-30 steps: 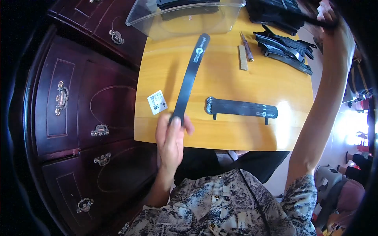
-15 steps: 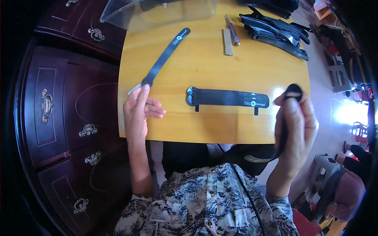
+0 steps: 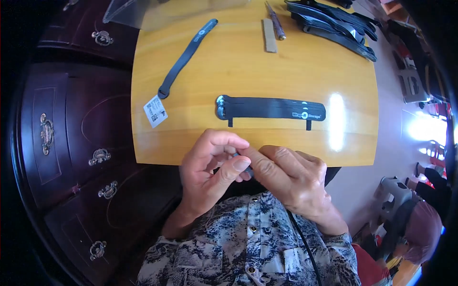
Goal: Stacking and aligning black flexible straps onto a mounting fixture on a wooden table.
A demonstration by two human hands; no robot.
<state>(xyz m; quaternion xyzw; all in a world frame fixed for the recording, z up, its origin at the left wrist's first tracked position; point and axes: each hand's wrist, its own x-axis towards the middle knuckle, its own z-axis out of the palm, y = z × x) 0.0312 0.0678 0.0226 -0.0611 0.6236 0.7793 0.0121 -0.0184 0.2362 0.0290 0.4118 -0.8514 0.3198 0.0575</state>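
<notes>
Both hands, left hand (image 3: pixel 210 171) and right hand (image 3: pixel 291 178), pinch one small dark piece (image 3: pixel 244 168) in closed fingers; two straps on table.

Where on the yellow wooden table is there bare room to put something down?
The yellow wooden table is bare between the flat black strap with two tabs and the small wooden block, and also right of that strap. The far right corner is crowded with a pile of black straps. The long black strap with a white tag crosses the left side.
</notes>
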